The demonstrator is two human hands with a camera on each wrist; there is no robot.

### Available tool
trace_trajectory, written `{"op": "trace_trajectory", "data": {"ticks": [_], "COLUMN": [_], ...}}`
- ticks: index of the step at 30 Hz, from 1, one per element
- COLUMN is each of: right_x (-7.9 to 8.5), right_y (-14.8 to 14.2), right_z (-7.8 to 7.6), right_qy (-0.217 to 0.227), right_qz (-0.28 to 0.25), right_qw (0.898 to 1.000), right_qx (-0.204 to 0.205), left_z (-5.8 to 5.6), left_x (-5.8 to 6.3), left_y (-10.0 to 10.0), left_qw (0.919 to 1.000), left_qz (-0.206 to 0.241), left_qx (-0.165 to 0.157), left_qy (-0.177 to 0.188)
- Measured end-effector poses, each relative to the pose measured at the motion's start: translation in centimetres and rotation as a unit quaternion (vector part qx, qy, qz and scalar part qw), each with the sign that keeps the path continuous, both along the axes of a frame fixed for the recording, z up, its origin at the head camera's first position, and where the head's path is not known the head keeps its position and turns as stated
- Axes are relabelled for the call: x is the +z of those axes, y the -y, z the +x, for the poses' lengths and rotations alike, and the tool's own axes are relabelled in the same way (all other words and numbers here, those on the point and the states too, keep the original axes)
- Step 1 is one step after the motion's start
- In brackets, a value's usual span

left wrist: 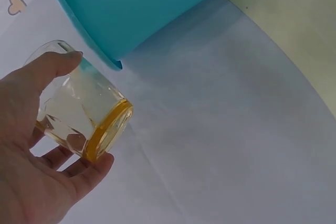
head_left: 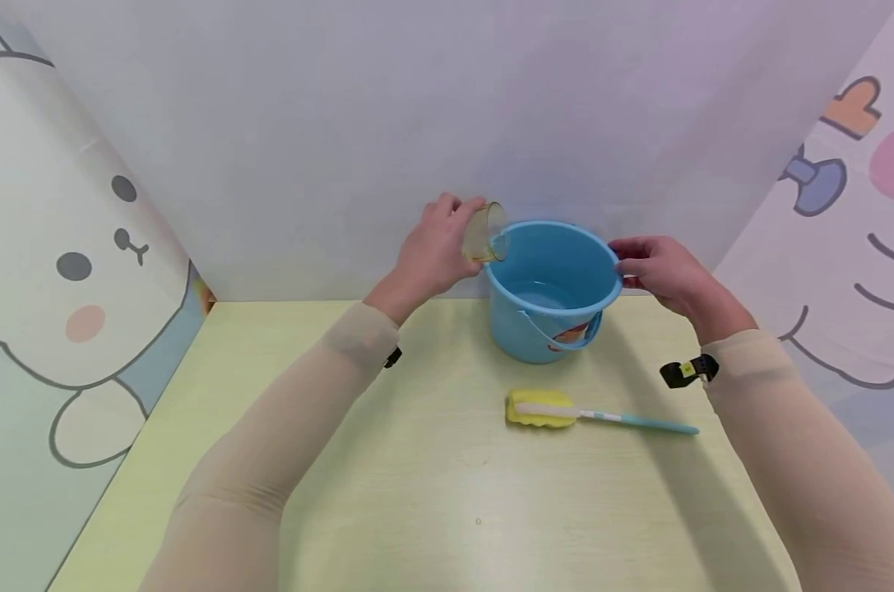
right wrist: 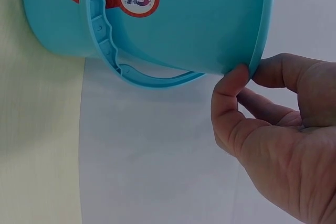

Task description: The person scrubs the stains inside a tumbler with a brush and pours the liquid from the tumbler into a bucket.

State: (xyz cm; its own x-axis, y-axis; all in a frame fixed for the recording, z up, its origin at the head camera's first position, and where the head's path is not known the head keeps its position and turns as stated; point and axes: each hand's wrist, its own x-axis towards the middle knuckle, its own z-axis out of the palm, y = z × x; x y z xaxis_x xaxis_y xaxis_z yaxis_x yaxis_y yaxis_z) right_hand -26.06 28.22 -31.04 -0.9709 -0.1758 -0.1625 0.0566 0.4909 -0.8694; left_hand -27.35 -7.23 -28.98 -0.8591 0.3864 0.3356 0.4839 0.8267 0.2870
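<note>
A clear amber-tinted glass (head_left: 484,233) lies tipped in my left hand (head_left: 437,247), its mouth turned toward the blue bucket (head_left: 524,329) at the bucket's left rim. In the left wrist view, thumb and fingers curl round the glass (left wrist: 86,103), whose thick base is amber. The bucket stands upright, with a little clear liquid showing at its bottom. My right hand (head_left: 664,271) pinches the bucket's right rim, and the right wrist view has the fingertips (right wrist: 239,77) right at that rim. The bucket's handle (right wrist: 152,81) hangs down at its side.
On the pale wooden table (head_left: 417,460), in front of the bucket, lies a yellow sponge brush (head_left: 541,399) with a blue and white handle pointing right. A pale wall (head_left: 328,148) rises close behind the bucket. Cartoon-printed panels (head_left: 69,205) stand at both sides.
</note>
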Motion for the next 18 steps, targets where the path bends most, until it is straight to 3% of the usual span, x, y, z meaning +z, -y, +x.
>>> {"op": "trace_trajectory", "data": {"ticks": [18], "right_x": [-0.26], "right_y": [-0.05], "right_z": [-0.1], "right_qy": [-0.001], "right_qz": [0.006], "right_qw": [1.0], "right_qx": [-0.006], "left_z": [-0.48], "left_x": [-0.11], "left_y": [-0.85], "left_qw": [0.9991], "left_qz": [-0.027], "left_qx": [-0.009], "left_qy": [-0.03]}}
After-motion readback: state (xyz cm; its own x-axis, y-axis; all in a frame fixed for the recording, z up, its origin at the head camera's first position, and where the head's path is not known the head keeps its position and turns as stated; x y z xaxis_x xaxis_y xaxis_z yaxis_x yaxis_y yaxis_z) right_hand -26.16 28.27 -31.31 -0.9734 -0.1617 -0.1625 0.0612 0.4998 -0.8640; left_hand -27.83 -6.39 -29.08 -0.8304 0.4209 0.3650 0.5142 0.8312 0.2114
